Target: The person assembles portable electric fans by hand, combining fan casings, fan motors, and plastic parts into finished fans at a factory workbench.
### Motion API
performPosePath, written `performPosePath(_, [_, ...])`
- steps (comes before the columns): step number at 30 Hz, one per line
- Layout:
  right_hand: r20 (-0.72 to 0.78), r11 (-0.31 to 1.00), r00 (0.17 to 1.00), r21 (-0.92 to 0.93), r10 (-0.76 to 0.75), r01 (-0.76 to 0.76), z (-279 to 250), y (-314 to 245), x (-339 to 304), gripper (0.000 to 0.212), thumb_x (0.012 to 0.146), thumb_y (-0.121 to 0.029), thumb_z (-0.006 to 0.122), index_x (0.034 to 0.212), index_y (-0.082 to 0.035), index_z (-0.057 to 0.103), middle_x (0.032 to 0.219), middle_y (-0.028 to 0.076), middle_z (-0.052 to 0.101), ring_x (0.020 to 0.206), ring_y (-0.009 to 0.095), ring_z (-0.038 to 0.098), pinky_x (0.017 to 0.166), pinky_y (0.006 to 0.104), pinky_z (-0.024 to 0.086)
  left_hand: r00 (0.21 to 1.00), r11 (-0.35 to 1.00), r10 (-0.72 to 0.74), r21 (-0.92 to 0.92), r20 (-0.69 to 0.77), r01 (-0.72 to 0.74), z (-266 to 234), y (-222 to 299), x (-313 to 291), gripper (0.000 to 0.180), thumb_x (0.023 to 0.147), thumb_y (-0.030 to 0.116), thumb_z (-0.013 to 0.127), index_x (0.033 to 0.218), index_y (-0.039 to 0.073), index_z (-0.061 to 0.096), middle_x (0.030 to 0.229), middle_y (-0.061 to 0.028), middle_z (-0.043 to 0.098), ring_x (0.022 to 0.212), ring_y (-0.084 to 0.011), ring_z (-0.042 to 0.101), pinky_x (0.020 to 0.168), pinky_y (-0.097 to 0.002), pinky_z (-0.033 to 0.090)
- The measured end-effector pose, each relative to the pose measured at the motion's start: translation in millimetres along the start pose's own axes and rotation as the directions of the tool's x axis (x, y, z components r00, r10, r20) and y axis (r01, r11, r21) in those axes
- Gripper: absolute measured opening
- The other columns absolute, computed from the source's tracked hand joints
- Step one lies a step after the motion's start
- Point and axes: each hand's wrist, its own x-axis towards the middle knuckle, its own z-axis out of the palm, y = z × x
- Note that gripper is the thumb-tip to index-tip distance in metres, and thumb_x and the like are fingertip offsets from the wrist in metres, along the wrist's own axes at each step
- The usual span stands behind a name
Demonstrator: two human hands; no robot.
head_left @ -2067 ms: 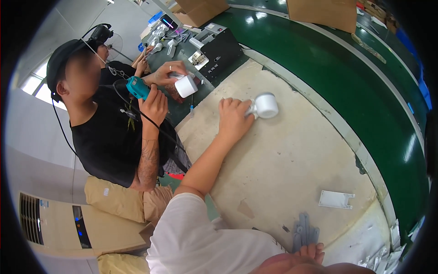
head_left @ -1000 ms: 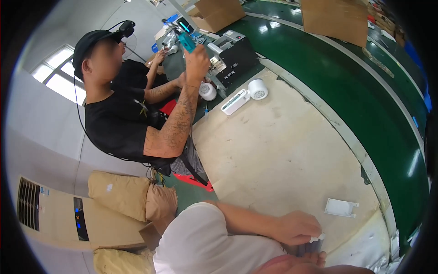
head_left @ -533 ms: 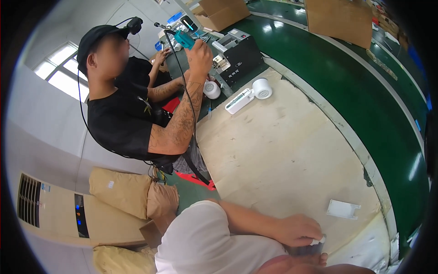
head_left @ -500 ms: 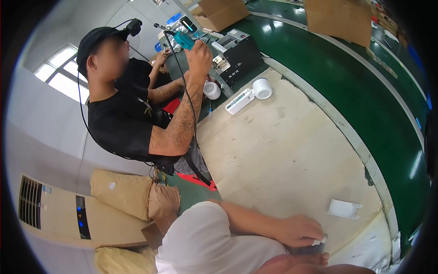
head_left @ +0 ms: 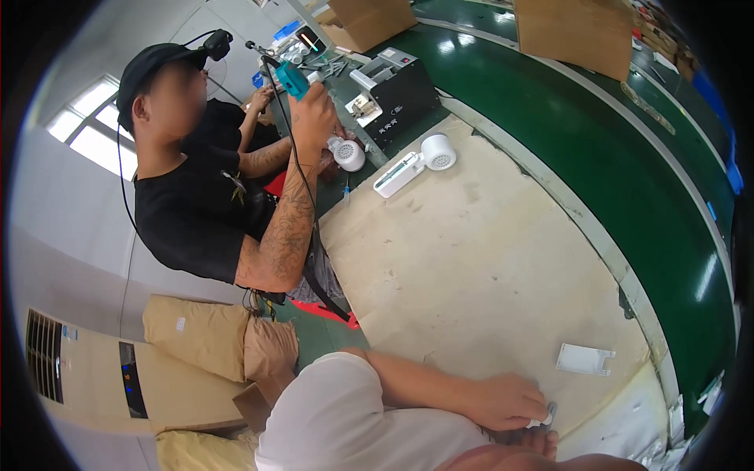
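Observation:
Low in the head view, my left hand (head_left: 510, 402) curls its fingers round a small white piece (head_left: 539, 422), only partly visible at the fingertips. A greyish end (head_left: 551, 410) shows just beyond the fingers; its kind is too small to make out. Right below, my right hand (head_left: 538, 444) comes up against the left, fingers bent and mostly hidden by the forearm and the picture's lower rim. What it grips, if anything, does not show. A flat white rectangular plate (head_left: 585, 359) with small tabs lies on the tan-covered table beyond my hands.
A white handheld fan-like device (head_left: 416, 165) lies on the tan sheet (head_left: 471, 243) farther off. Left of the table, a co-worker (head_left: 204, 196) holds a teal power tool (head_left: 292, 80) near another white device (head_left: 347, 155). A black machine (head_left: 393, 98) stands behind; a green belt (head_left: 565, 133) runs along the right.
The view has shifted slightly, so the scene sits a little farther left. My hands stay together at the small white piece. The co-worker's teal tool has come down a little.

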Motion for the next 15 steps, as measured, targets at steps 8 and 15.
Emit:
performPosePath(8, [0.233, 0.952, 0.923, 0.074, -0.307, 0.298, -6.5, -74.0, 38.6, 0.026, 0.091, -0.035, 0.044, 0.106, -0.015, 0.052, 0.076, -0.003, 0.036, 0.066, 0.011, 0.035, 0.059, 0.0232, 0.031, 1.000, 1.000, -0.008, -0.008, -0.007, 0.007, 6.6, 3.4, -1.0, 0.020, 0.072, 0.003, 0.057, 0.092, 0.004, 0.056, 0.086, -0.0093, 0.057, 0.075, -0.0282, 0.055, 0.062, -0.0379, 0.045])
performPosePath(15, [-0.260, 0.860, 0.960, 0.509, 0.102, 0.046, 28.0, -88.0, 36.7, 0.025, 0.091, -0.035, 0.044, 0.103, -0.015, 0.053, 0.075, -0.004, 0.035, 0.066, 0.010, 0.033, 0.060, 0.0223, 0.030, 1.000, 1.000, 0.026, -0.009, -0.010, -0.026, 3.8, 2.8, -2.0, 0.020, 0.072, 0.003, 0.057, 0.092, 0.004, 0.056, 0.087, -0.0087, 0.057, 0.075, -0.0272, 0.056, 0.060, -0.0373, 0.045])
